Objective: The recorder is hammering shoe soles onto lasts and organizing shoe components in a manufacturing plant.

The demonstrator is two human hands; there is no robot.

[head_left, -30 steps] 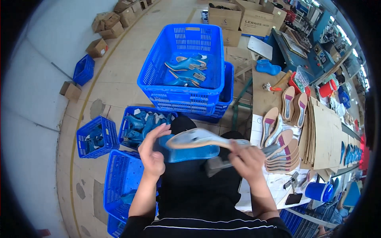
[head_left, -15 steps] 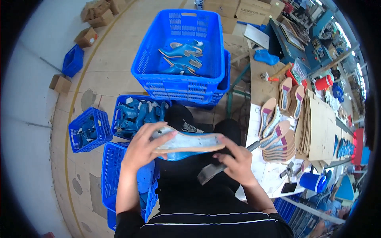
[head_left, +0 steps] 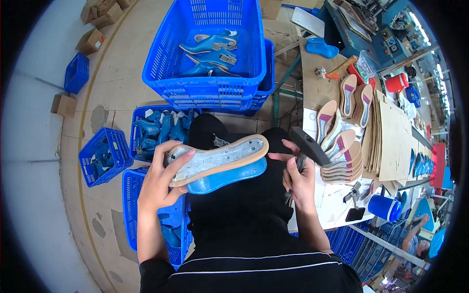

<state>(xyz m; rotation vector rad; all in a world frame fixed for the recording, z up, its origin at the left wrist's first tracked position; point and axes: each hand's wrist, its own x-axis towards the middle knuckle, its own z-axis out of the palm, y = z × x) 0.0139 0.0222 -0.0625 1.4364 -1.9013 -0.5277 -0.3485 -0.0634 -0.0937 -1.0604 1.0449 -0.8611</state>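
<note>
The left hand (head_left: 160, 180) is clamped on the near end of a grey-faced insole (head_left: 217, 160), digits spread over its face and edge; a blue last (head_left: 229, 179) shows just under the insole, reaching out from the fingers toward the right hand (head_left: 304, 184). Whether the two are fastened cannot be told. The right hand is curled around the handle of a hammer (head_left: 309, 146), one finger held out so that its tip comes just beside the far end of the insole and last. Half a second ago that finger lay on the insole and the hammer head hung to the left of the right hand; now the head stands up beyond the knuckles, and the insole's far end is tipped higher. The left hand thus seems to bear the pair alone, with the hammer head clear of it. Farther out, beyond the left hand, a blue crate (head_left: 133, 136) holds more lasts, and beyond both hands stands a larger blue crate (head_left: 195, 95) with soled lasts inside. Right of the right hand, a bench (head_left: 316, 80) carries overlapping spare insoles (head_left: 344, 155) and, past these, cardboard sheets (head_left: 394, 139).
</note>
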